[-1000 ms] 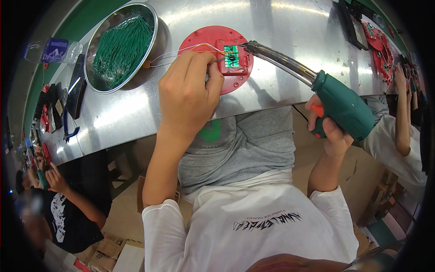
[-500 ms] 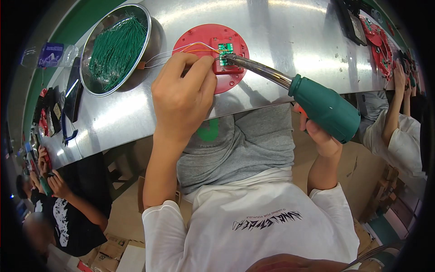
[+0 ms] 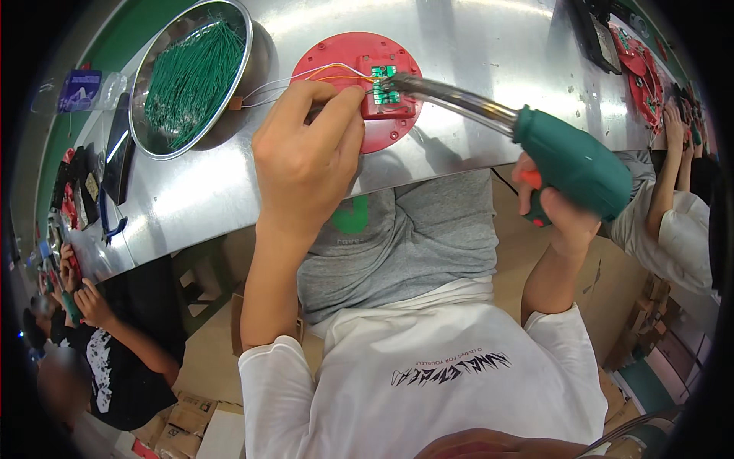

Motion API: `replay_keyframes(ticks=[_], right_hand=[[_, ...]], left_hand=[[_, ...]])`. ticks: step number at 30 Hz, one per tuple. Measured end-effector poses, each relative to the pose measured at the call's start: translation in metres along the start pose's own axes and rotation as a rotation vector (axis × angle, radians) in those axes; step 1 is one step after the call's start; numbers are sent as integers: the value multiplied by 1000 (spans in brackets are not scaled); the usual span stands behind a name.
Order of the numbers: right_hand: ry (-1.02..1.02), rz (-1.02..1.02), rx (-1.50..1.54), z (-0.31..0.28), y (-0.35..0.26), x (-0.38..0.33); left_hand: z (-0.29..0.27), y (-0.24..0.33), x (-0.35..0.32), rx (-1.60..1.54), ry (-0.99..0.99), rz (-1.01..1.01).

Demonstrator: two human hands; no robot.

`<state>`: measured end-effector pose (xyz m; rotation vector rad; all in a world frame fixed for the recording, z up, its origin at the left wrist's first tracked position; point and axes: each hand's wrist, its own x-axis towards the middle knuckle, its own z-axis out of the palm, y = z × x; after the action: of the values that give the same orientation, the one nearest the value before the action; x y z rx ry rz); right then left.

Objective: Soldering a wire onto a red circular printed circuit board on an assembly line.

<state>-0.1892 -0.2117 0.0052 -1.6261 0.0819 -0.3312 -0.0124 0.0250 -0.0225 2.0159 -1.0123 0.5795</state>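
A round red plastic housing (image 3: 329,52) lies on the metal bench, with a small green circuit board (image 3: 387,97) in its raised middle. White and orange wires (image 3: 336,70) run to that board from a small brown connector (image 3: 235,102) by the bowl. My left hand (image 3: 306,157) is closed in a pinch at the board's left edge, seemingly on a thin wire; its fingertips partly hide it. In my right hand (image 3: 564,218) is a green soldering gun (image 3: 577,164) with an orange-red trigger. Its dark tip is over the board's right side; contact cannot be made out.
A steel bowl (image 3: 247,57) of green wires stands left of the housing. Beyond it are a clear bottle (image 3: 84,92) and blue-handled cutters (image 3: 115,228). Co-workers sit on both sides, with more red housings (image 3: 641,76) at the right. The bench's near edge crosses before my lap.
My right hand has drawn the soldering gun a little to the right, so its tip has shifted off the board's middle. My left hand has stayed nearly in place. The housing appears slightly higher in view.
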Motion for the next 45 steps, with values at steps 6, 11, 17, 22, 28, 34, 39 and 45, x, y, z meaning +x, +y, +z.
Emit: replay_keyframes(ticks=[6,11,17,22,28,34,39,45], right_hand=[[6,-50,-64,-1,-2,-2],[-8,-87,-82,3,2,3],[168,-121,215,-12,1,37],[341,-90,326,-26,6,64],[494,-67,486,-40,20,71],[758,-69,571,-37,20,71],[781,-112,647,-51,28,70],[788,-138,617,-40,23,78]], left_hand=[[-3,-1,-2,0,-8,3],[-2,-3,2,3,-1,6],[-2,7,14,27,-65,-44],[-1,13,9,127,-50,-21],[-32,40,47,168,-341,10],[-4,6,119,50,-866,147],[87,-71,237,5,-255,237],[104,-189,308,510,-147,-627]])
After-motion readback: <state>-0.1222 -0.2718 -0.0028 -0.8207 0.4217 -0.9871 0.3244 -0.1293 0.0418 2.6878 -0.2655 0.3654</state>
